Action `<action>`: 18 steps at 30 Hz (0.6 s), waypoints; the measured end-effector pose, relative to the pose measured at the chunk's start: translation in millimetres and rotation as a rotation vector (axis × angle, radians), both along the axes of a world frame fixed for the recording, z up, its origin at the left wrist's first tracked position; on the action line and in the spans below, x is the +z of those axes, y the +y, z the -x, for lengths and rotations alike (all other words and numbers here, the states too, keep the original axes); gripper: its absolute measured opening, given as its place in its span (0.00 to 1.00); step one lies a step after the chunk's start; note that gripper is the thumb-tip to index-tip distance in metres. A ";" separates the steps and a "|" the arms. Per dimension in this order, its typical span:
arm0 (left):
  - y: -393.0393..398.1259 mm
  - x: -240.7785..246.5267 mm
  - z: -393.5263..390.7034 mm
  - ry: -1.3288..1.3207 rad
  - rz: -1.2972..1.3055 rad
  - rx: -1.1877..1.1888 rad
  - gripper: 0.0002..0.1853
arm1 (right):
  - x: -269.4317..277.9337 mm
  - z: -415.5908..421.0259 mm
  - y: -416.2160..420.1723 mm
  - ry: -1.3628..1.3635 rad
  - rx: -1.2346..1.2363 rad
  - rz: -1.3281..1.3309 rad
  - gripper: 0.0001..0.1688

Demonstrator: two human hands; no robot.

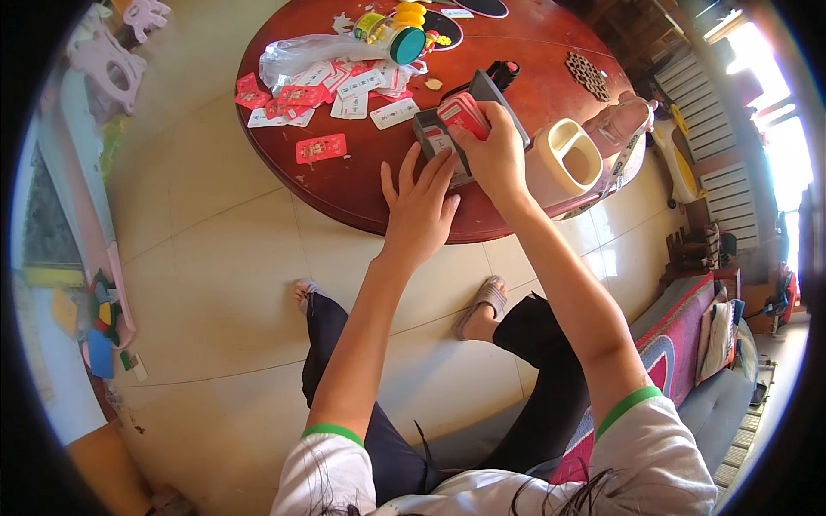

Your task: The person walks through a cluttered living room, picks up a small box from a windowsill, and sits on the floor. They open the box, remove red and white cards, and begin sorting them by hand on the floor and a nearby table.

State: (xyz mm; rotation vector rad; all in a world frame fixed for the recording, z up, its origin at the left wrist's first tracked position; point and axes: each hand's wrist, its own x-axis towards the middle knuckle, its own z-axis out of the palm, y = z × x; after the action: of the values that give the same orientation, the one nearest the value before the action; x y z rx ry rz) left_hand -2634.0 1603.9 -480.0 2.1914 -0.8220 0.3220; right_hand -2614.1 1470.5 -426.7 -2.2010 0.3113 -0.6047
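Observation:
My right hand (495, 158) grips a small stack of red-backed cards (463, 116) between thumb and fingers, above an open grey box (423, 122). The box's lid (500, 106) stands raised on the far right side. Inside the box lie cards with white faces (440, 143) bearing writing. My left hand (419, 209) has its fingers spread, with the fingertips over the box's near left edge; it holds nothing that I can see. To the left, a loose pile of red and white cards (352, 87) is scattered, and one red card (321, 149) lies apart face-up.
The round red wooden table (368, 193) also bears a clear plastic bag (290, 55), a jar with a green lid (408, 45), a brown trivet (587, 76), and a cream two-compartment holder (568, 158). A strapped pink item (619, 122) sits at the right edge.

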 end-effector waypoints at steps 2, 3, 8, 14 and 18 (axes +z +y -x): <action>-2.7 -3.7 3.2 -0.019 -0.039 0.018 0.23 | -3.3 -0.8 -6.7 -0.013 -0.043 0.163 0.20; -2.6 -2.9 3.7 -0.025 -0.047 0.025 0.22 | -7.4 -0.6 -9.5 0.009 -0.050 0.185 0.20; -2.6 -5.4 7.5 -0.077 -0.019 0.027 0.13 | -24.3 -0.8 -12.6 0.112 -0.005 0.163 0.23; 0.8 -4.5 9.3 -0.080 -0.025 0.057 0.10 | -17.5 -3.9 1.5 0.303 0.123 0.222 0.23; -2.5 -4.8 9.7 -0.105 -0.015 0.072 0.10 | -23.3 -7.5 -2.6 0.342 0.173 0.413 0.22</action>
State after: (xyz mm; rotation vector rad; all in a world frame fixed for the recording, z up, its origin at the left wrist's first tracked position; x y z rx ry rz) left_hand -2643.7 1601.3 -484.8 2.2367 -0.8057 0.4716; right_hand -2606.6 1467.9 -450.1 -2.6993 0.1771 -0.2040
